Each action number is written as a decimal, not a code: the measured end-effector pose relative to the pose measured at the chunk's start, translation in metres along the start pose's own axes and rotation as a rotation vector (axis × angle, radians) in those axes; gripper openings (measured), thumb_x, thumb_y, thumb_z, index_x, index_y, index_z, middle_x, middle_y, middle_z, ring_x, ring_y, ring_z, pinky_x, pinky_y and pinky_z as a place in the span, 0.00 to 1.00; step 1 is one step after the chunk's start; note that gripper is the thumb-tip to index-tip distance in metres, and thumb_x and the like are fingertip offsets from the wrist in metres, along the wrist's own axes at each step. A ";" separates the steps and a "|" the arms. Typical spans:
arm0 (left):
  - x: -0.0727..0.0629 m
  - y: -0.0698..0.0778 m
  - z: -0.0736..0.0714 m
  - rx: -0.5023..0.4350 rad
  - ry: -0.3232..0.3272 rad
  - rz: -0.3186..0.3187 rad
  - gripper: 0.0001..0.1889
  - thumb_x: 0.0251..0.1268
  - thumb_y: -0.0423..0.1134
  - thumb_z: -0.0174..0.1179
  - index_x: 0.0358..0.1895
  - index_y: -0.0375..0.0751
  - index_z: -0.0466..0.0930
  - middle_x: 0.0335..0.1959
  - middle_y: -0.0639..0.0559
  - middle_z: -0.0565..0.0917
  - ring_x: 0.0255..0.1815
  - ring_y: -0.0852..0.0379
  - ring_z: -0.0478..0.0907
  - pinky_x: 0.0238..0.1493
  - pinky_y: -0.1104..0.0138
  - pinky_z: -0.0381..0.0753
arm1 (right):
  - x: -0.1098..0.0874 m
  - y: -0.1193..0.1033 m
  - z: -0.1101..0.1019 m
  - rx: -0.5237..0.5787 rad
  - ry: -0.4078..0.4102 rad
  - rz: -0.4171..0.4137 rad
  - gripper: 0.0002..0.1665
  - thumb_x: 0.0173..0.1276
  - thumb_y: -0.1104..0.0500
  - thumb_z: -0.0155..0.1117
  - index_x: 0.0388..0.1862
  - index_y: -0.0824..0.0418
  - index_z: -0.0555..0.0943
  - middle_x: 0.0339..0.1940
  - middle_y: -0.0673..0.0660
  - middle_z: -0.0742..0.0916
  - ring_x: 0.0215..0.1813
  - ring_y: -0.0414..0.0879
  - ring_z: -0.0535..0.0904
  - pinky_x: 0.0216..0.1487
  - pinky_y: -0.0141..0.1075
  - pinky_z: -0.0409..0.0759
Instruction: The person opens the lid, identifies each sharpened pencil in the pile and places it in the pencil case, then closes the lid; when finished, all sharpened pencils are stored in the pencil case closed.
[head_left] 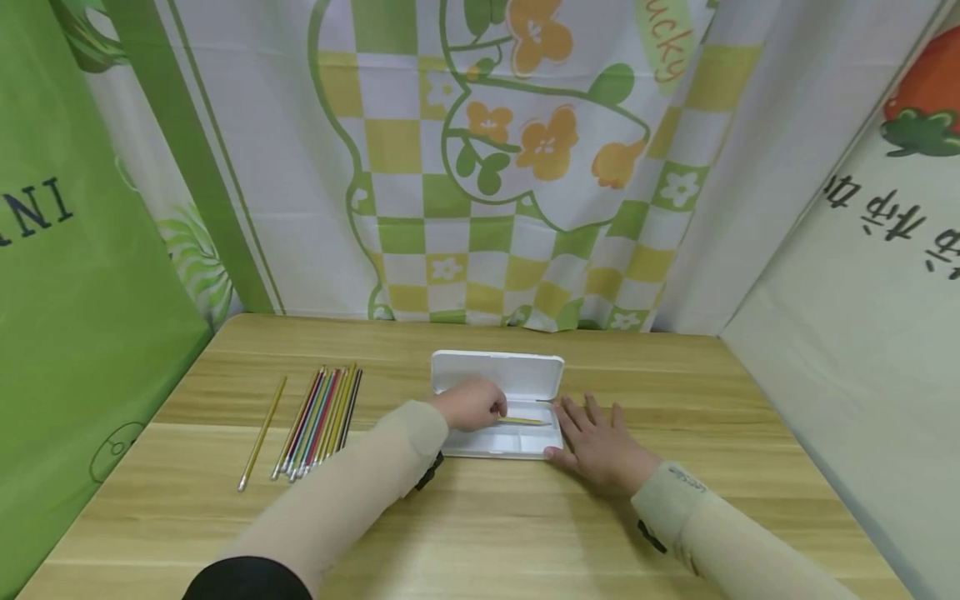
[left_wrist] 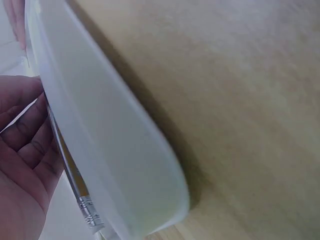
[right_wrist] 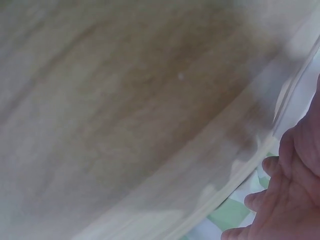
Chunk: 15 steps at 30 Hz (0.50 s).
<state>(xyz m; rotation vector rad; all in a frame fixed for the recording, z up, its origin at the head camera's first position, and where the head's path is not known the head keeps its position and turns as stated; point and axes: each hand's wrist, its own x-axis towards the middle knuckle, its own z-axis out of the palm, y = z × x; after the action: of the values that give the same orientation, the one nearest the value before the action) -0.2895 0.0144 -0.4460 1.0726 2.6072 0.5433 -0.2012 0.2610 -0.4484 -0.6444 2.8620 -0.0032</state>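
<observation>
I see an open white rectangular plastic case [head_left: 480, 456] on the wood-grain table [head_left: 637, 550], its lid [head_left: 534, 379] raised at the back and its front part divided into sections. The left hand [head_left: 471, 403] pinches a slim yellow pencil [head_left: 525, 422] at the case's rear section; I can't tell whether it touches the floor. My right hand [head_left: 600, 446] lies flat, fingers spread, against the right edge. A row of multicoloured wooden pencils [head_left: 318, 423] and a single yellow pencil [head_left: 262, 433] lie left. I read "ucky" on the patterned curtain [head_left: 405, 142] and "NI" on the green cloth [head_left: 82, 333].
</observation>
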 end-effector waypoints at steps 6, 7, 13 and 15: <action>-0.002 0.004 0.002 0.036 -0.004 -0.011 0.09 0.72 0.29 0.60 0.48 0.36 0.88 0.46 0.47 0.88 0.50 0.53 0.83 0.57 0.64 0.81 | 0.001 -0.001 -0.001 -0.010 -0.011 -0.002 0.51 0.81 0.31 0.39 0.83 0.69 0.52 0.83 0.69 0.57 0.80 0.76 0.46 0.69 0.78 0.46; -0.002 0.004 0.001 0.032 -0.004 -0.013 0.09 0.72 0.29 0.60 0.48 0.35 0.88 0.47 0.47 0.88 0.52 0.52 0.83 0.57 0.63 0.81 | 0.001 -0.001 -0.001 -0.012 -0.014 0.000 0.51 0.82 0.31 0.39 0.83 0.69 0.52 0.83 0.69 0.57 0.80 0.76 0.46 0.70 0.78 0.45; -0.008 0.000 -0.005 -0.055 0.052 0.000 0.11 0.70 0.26 0.56 0.50 0.33 0.87 0.48 0.44 0.88 0.52 0.50 0.83 0.55 0.61 0.82 | 0.001 -0.001 -0.002 -0.012 -0.017 0.001 0.51 0.81 0.31 0.38 0.83 0.70 0.52 0.83 0.68 0.57 0.80 0.75 0.46 0.70 0.77 0.45; -0.011 -0.005 -0.007 -0.089 0.074 0.017 0.11 0.70 0.26 0.56 0.49 0.32 0.87 0.47 0.43 0.88 0.51 0.50 0.83 0.54 0.60 0.82 | 0.000 -0.002 -0.003 -0.001 -0.016 0.001 0.51 0.81 0.31 0.39 0.83 0.70 0.52 0.83 0.68 0.57 0.80 0.76 0.46 0.70 0.78 0.44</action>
<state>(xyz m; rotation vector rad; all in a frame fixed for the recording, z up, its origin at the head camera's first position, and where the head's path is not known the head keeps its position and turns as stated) -0.2879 0.0021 -0.4402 1.0667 2.6119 0.7087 -0.2014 0.2593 -0.4455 -0.6398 2.8468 0.0040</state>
